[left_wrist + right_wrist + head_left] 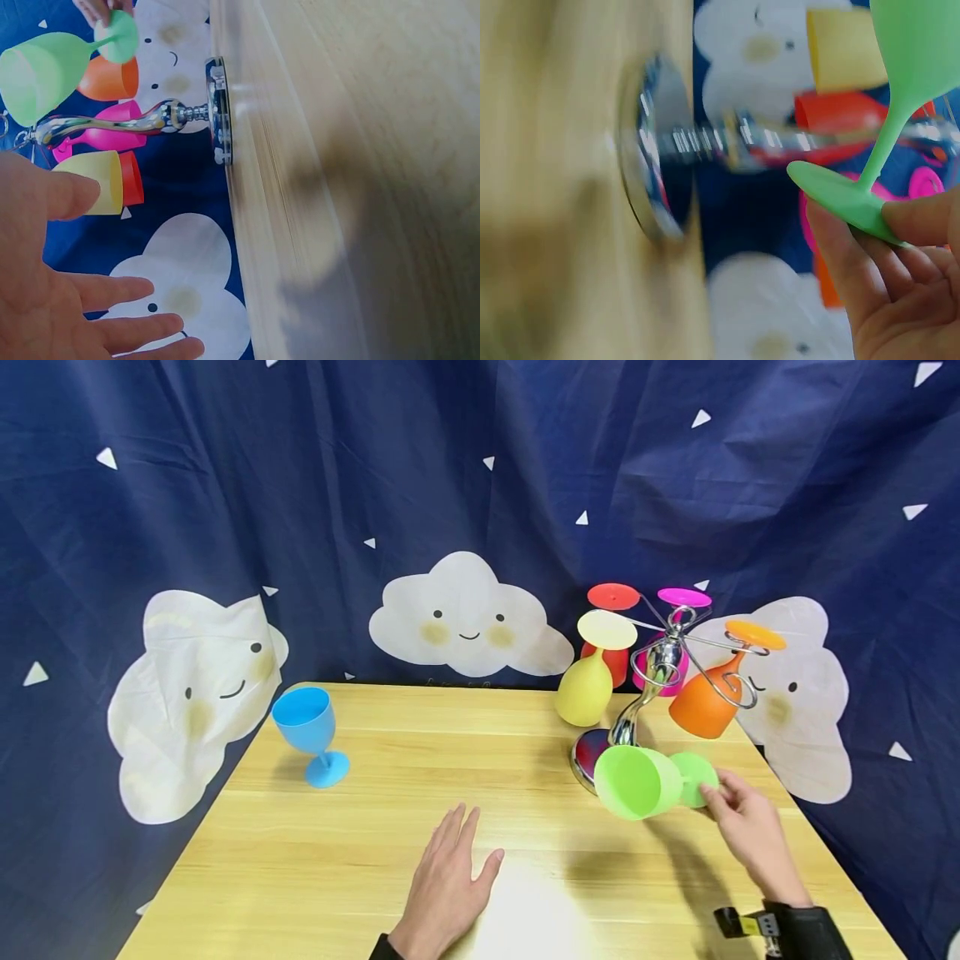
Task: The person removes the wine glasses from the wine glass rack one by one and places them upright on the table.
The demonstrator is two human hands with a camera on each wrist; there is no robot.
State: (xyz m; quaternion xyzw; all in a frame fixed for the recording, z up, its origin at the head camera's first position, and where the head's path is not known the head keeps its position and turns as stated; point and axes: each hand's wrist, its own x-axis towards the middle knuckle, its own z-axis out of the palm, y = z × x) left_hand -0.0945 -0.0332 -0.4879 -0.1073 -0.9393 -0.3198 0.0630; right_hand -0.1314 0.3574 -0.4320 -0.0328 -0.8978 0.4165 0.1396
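Observation:
A green plastic goblet lies tipped sideways in the air, its mouth toward the left. My right hand pinches its round foot between thumb and fingers, as the right wrist view shows with the green foot. Just behind stands a chrome goblet rack with looped arms. Upside down on it hang a yellow goblet, a red goblet, a magenta goblet and an orange goblet. My left hand is held above the table with its fingers straight, holding nothing.
A blue goblet stands upright at the table's back left. The wooden table ends at a dark blue curtain printed with smiling clouds. A black strap with a small device is on the right wrist.

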